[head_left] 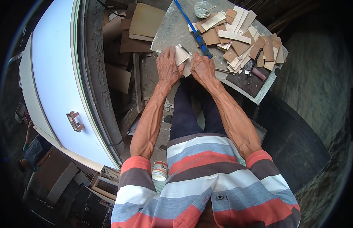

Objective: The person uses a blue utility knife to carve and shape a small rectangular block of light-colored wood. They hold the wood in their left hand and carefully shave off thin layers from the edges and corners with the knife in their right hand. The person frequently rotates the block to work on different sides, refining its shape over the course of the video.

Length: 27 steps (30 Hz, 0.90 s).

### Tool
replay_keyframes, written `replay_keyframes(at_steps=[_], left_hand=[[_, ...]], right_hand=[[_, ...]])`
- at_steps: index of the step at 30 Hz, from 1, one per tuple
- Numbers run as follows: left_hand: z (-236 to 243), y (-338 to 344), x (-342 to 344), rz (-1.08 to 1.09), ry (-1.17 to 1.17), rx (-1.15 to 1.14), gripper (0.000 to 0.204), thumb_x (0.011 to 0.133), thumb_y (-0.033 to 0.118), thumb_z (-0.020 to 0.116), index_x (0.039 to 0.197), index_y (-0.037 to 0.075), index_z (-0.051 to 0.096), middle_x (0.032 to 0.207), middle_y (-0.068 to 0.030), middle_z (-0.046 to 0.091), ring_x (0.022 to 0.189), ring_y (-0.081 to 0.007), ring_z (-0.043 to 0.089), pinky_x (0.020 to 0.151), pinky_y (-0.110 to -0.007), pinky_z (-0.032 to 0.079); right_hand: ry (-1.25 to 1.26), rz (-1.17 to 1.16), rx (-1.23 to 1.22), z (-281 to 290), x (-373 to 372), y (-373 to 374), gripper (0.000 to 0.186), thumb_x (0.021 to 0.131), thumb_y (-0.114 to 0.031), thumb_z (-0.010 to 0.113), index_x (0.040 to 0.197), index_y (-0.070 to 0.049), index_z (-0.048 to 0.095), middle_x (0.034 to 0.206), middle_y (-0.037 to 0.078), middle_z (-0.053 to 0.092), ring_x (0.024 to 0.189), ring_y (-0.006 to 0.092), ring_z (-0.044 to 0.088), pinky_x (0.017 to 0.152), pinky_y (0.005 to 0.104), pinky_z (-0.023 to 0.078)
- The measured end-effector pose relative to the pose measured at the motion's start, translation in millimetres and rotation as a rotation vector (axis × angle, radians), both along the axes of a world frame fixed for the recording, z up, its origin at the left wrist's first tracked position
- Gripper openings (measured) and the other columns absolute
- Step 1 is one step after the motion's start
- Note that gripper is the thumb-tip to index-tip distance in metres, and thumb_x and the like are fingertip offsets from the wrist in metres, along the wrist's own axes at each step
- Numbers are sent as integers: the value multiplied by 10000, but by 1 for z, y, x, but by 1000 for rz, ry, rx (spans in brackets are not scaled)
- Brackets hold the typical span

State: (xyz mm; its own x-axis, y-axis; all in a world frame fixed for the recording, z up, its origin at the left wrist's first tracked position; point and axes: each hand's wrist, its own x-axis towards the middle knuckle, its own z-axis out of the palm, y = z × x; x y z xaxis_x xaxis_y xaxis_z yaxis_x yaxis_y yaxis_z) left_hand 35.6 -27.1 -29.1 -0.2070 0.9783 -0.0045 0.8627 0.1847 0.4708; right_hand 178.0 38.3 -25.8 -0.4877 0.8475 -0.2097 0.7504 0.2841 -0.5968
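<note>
At the near edge of the worktable (165, 32), my left hand (169, 66) is closed around a small pale wooden piece (181, 55) that looks like a little block or box. Beside it, my right hand (203, 68) has its fingers curled in against the same work. What those fingers pinch is hidden. A thin rod (224, 71) shows just right of my right hand; I cannot tell whether it is held. Just beyond my hands lies a long blue tool with a black-and-blue handle (201, 41).
Thin wood and brown board strips (241, 40) pile up at the table's right. A dark slim tool (256, 60) and a pink-handled tool (259, 74) lie there. A bowl (202, 10) holds a stick. Leftward, a white panel (59, 68) carries a small wooden bracket (75, 121); another person (36, 150) is beyond.
</note>
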Motion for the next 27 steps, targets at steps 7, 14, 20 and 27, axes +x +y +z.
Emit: replay_keyframes(at_steps=[7, 14, 20, 27], left_hand=[[8, 4, 4, 73, 45, -113, 779, 662, 198, 763, 1344, 19, 431, 1277, -152, 514, 1175, -328, 488, 954, -494, 364], [3, 3, 5, 69, 11, -89, 797, 618, 163, 782, 1324, 7, 446, 1286, -131, 509, 1158, -315, 485, 981, -511, 341], [3, 0, 5, 45, 42, -81, 796, 607, 150, 779, 1313, -12, 448, 1278, -145, 504, 1125, -335, 491, 984, -474, 356], [9, 8, 7, 87, -57, -17, 781, 603, 86, 778, 1302, -23, 447, 1274, -166, 512, 1140, -362, 488, 968, -397, 440]], right_hand=[[-123, 106, 20, 14, -4, 8, 210, 854, -196, 509, 813, -11, 599, 641, 218, 620, 605, 401, 642, 551, 482, 503], [-107, 290, 48, 18, -11, 23, 185, 801, -148, 527, 735, -2, 620, 661, 238, 625, 617, 418, 638, 559, 487, 507], [-202, 297, -51, 26, -4, 21, 214, 785, -161, 552, 780, 18, 668, 733, 237, 660, 688, 387, 672, 609, 469, 527], [-164, 174, -85, 14, 3, 11, 209, 852, -158, 501, 988, -6, 549, 682, 253, 624, 668, 447, 638, 619, 530, 500]])
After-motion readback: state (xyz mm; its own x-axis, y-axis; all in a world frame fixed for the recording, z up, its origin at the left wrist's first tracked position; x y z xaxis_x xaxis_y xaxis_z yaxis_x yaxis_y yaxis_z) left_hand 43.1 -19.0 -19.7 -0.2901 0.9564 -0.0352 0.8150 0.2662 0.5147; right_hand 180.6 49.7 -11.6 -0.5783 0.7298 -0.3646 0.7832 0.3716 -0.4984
